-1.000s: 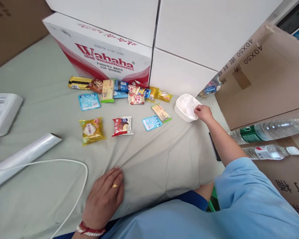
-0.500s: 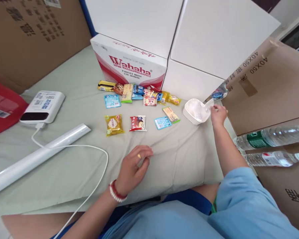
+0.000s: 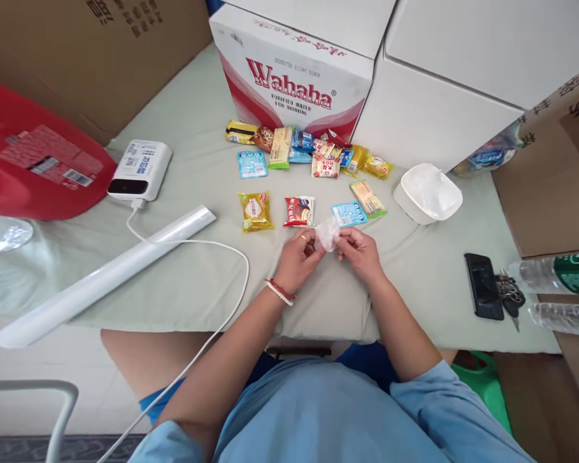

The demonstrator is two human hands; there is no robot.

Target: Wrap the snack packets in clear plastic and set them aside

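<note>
A crumpled clear plastic bag is pinched between my two hands above the cloth. My left hand grips its left side, and my right hand holds its right edge with closed fingers. Just beyond the hands lie a red and white snack packet, a light blue packet and a wrapped cracker bar. A yellow snack packet sits farther left. To the right, a white plastic tub has more clear plastic inside it.
Several snack packets lie before the Wahaha box. At left are a white power bank with a cable, a plastic roll and a red container. A black phone, keys and bottles are at right.
My right hand has come from the tub to the middle with a piece of clear plastic. My left hand has closed on it too. The view has shifted, showing the phone and keys.
</note>
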